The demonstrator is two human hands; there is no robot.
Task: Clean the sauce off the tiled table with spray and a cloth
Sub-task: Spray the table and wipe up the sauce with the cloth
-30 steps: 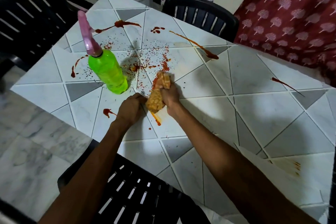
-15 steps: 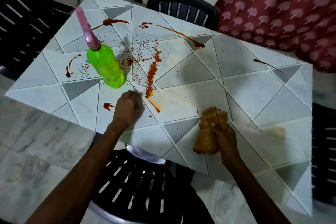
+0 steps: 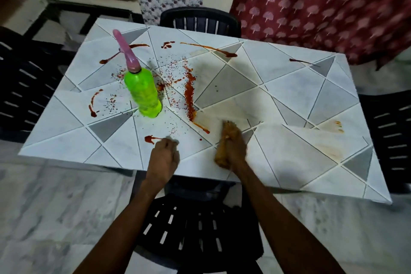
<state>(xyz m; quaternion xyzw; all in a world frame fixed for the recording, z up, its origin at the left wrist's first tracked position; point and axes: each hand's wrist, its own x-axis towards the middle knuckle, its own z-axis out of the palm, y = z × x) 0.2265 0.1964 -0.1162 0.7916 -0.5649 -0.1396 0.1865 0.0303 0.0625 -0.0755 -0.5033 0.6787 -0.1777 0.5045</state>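
The tiled table carries red sauce streaks and specks, with a thick smear running down its middle. A green spray bottle with a pink nozzle stands upright at the left centre. My right hand grips a bunched, sauce-stained orange cloth and holds it against the tiles near the front edge. To its left, my left hand rests on the table with curled fingers and holds nothing, next to a small sauce blot.
Black plastic chairs stand on every side: one beneath my arms, one at the far edge, one left, one right. A maroon curtain hangs at the back right. Pale smear marks cover the table's right part.
My right hand has swept the cloth from the table's middle toward the front right, then back left near the front edge. The left hand has stayed put. The view has pulled back.
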